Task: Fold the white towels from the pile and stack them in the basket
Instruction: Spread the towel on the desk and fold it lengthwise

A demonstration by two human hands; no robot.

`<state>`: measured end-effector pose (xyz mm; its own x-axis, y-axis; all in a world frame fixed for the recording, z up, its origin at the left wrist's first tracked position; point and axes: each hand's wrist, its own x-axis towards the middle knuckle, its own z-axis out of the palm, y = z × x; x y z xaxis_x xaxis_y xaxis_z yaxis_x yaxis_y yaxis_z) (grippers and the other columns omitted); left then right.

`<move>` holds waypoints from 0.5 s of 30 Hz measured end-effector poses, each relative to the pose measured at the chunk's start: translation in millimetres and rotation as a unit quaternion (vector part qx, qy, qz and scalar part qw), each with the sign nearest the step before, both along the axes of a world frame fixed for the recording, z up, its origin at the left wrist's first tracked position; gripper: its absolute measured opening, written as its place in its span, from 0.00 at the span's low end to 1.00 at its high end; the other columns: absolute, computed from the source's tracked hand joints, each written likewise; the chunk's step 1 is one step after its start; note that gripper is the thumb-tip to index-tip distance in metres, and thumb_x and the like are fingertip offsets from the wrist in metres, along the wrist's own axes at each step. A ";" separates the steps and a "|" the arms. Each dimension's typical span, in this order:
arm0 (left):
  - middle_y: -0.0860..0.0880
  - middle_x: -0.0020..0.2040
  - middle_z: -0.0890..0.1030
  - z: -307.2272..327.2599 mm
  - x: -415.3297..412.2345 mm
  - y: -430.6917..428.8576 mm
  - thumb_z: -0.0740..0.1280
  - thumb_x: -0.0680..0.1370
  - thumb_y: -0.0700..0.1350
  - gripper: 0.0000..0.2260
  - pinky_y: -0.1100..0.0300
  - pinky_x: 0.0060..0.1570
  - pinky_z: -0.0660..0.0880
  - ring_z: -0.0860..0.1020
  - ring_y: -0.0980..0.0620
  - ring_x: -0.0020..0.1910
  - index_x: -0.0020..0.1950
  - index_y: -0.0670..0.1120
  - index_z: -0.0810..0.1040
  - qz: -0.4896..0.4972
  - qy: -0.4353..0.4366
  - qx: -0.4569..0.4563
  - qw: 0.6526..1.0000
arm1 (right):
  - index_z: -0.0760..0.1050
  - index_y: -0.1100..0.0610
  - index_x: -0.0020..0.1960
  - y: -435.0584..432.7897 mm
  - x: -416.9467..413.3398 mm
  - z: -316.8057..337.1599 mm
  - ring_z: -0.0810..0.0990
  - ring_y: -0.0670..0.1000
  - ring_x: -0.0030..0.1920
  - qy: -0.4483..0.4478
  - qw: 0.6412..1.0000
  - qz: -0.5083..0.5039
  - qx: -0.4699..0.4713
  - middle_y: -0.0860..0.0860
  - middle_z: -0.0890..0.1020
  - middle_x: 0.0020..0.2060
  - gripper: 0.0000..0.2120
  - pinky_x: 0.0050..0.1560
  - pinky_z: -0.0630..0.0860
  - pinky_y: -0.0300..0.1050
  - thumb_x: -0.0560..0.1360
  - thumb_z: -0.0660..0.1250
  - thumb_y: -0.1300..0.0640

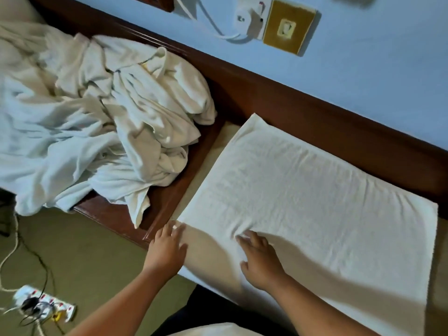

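A white towel (303,197) lies spread flat on the bed in front of me, folded into a broad rectangle. My left hand (167,246) rests flat on its near left corner with fingers straight. My right hand (259,258) presses palm-down on the towel a little to the right, fingers spread. A crumpled pile of white towels (104,117) lies heaped on the dark wooden surface at the left. No basket is in view.
A dark wooden frame (278,103) runs along the blue wall behind the towel. A wall socket (286,27) with a white cable sits above. On the olive floor at the lower left lies a power strip (46,304) with tangled cords.
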<state>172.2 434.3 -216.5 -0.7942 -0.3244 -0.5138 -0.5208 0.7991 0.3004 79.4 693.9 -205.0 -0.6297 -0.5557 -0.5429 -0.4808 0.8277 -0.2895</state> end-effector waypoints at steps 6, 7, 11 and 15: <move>0.47 0.72 0.67 -10.1 -10.9 -12.8 0.68 0.79 0.53 0.29 0.49 0.67 0.70 0.68 0.44 0.69 0.77 0.47 0.65 0.043 0.015 0.028 0.999 | 0.54 0.46 0.80 -67.2 -25.3 2.8 0.57 0.58 0.76 -0.008 0.994 0.106 0.014 0.51 0.53 0.79 0.33 0.71 0.63 0.52 0.78 0.62 0.49; 0.46 0.71 0.67 -12.5 -13.1 -12.7 0.69 0.78 0.54 0.31 0.49 0.67 0.69 0.68 0.43 0.69 0.78 0.46 0.63 0.060 0.018 0.033 0.998 | 0.55 0.46 0.79 -76.6 -30.7 1.6 0.58 0.58 0.75 -0.007 0.993 0.121 0.014 0.51 0.54 0.79 0.32 0.71 0.63 0.53 0.78 0.62 0.49; 0.47 0.71 0.66 -16.8 -27.9 -5.6 0.70 0.77 0.57 0.35 0.48 0.67 0.67 0.67 0.44 0.70 0.78 0.48 0.60 0.139 0.021 0.050 0.989 | 0.59 0.46 0.78 -111.4 -56.4 -1.3 0.65 0.58 0.71 0.045 0.985 0.165 0.019 0.51 0.59 0.76 0.31 0.66 0.69 0.52 0.76 0.62 0.56; 0.48 0.68 0.67 -20.3 -45.0 3.7 0.71 0.76 0.53 0.30 0.48 0.64 0.67 0.68 0.44 0.68 0.75 0.48 0.64 0.197 0.033 0.058 0.978 | 0.57 0.49 0.78 -152.8 -88.4 -0.9 0.64 0.60 0.72 0.120 0.971 0.199 0.058 0.55 0.59 0.76 0.37 0.65 0.70 0.53 0.73 0.65 0.62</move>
<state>127.2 438.1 -236.8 -0.6518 -0.5545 -0.5174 -0.7580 0.4988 0.4203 -9.1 541.1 -205.9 -0.4935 -0.7251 -0.4802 -0.8113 0.5828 -0.0463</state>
